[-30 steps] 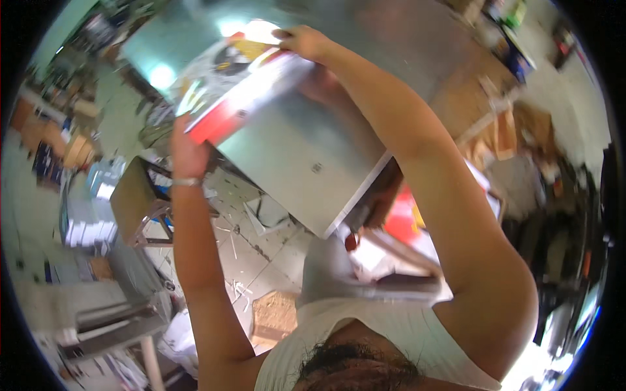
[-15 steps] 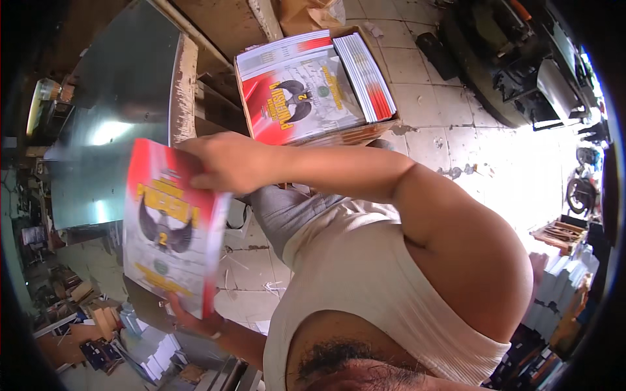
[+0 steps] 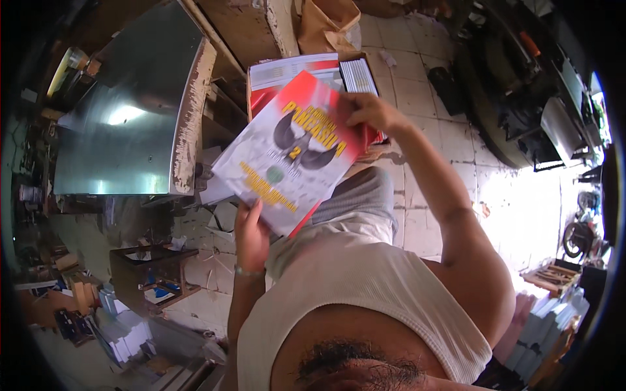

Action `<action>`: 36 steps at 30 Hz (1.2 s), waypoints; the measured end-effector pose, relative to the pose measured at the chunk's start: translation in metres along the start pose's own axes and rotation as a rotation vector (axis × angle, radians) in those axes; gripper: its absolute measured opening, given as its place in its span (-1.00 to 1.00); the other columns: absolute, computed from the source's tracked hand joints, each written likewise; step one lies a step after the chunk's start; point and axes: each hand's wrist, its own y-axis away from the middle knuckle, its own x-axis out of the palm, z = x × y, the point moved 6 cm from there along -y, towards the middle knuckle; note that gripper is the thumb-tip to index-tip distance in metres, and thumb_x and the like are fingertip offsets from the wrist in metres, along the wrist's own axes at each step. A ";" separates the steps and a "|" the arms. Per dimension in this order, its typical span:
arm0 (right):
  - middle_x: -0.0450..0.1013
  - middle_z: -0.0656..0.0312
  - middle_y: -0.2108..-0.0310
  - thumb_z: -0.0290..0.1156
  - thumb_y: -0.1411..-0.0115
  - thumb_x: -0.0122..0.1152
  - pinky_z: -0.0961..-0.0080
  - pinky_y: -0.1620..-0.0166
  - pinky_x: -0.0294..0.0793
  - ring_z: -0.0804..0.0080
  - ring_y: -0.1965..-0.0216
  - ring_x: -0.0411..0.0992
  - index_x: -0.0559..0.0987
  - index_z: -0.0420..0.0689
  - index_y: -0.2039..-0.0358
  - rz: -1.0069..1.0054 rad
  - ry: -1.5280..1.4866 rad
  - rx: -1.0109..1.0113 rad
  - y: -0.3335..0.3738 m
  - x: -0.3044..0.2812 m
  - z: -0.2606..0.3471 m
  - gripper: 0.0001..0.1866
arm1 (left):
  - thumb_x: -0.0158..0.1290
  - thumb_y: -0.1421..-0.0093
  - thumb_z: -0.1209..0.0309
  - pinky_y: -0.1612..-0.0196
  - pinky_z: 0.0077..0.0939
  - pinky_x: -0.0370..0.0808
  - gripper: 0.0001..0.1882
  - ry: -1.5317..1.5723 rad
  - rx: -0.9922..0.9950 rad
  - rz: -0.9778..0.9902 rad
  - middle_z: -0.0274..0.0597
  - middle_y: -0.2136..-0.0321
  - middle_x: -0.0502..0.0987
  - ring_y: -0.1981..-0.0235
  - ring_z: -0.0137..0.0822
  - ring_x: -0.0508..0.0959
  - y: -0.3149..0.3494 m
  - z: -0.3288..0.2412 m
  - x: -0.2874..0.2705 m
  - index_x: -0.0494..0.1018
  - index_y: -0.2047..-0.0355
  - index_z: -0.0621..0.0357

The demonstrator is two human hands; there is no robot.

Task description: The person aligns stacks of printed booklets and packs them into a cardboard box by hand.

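Note:
A stack of paperback books (image 3: 297,156), its top cover red and grey-white with a dark winged emblem, is tilted in front of my body. My left hand (image 3: 253,240) grips its lower left edge, thumb on the cover. At the upper right corner, my right hand (image 3: 370,116) is closed on the stack. How many books it holds is hidden. Just behind it stands a cardboard box (image 3: 249,98) with more books (image 3: 357,76) inside, some with their spines up. The held stack covers much of the box.
To the left is a metal-topped table (image 3: 124,153) with a worn edge. A brown paper bag (image 3: 326,26) lies beyond the box. Dark machinery (image 3: 486,98) occupies the far right of the tiled floor (image 3: 417,91). Paper stacks (image 3: 544,326) stand at the lower right.
Both hands have carried the book stack from beside the metal table, rightward and up, to in front of the box. The stack has turned clockwise.

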 end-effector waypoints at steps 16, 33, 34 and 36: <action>0.57 -0.02 -0.01 -0.65 0.34 0.38 0.30 -0.17 0.42 0.10 -0.12 0.46 0.50 0.00 -0.30 0.293 0.943 -0.003 -0.276 -0.095 0.013 0.00 | 0.10 -0.38 0.39 -0.26 -0.18 0.35 -0.77 0.516 -0.301 -0.169 -0.27 0.06 0.42 -0.02 -0.34 0.44 -0.128 0.088 0.087 0.34 0.04 0.10; 0.63 -0.02 0.11 -0.57 0.33 0.22 0.33 -0.01 0.53 0.15 0.08 0.57 0.54 -0.05 -0.24 0.164 0.951 0.068 -0.282 -0.077 -0.018 -0.08 | 0.00 -0.44 0.24 -0.33 -0.20 0.32 -0.67 0.522 -0.370 -0.160 -0.20 0.01 0.47 -0.02 -0.28 0.46 -0.151 0.068 0.059 0.39 -0.08 0.19; 0.64 -0.02 0.14 -0.56 0.31 0.25 0.32 0.00 0.54 0.13 0.10 0.59 0.55 0.02 -0.24 0.131 0.914 0.040 -0.274 -0.087 -0.017 -0.09 | 0.01 -0.44 0.24 -0.33 -0.21 0.33 -0.66 0.455 -0.371 -0.160 -0.20 0.00 0.49 -0.03 -0.29 0.46 -0.152 0.064 0.055 0.38 -0.09 0.19; 0.63 0.02 0.13 -0.56 0.28 0.26 0.38 0.01 0.53 0.23 0.10 0.57 0.54 -0.06 -0.23 0.058 0.824 0.032 -0.249 -0.101 -0.014 -0.12 | 0.04 -0.40 0.29 -0.24 -0.22 0.41 -0.64 0.358 -0.346 -0.201 -0.20 0.01 0.55 -0.05 -0.33 0.49 -0.166 0.068 0.023 0.41 -0.13 0.17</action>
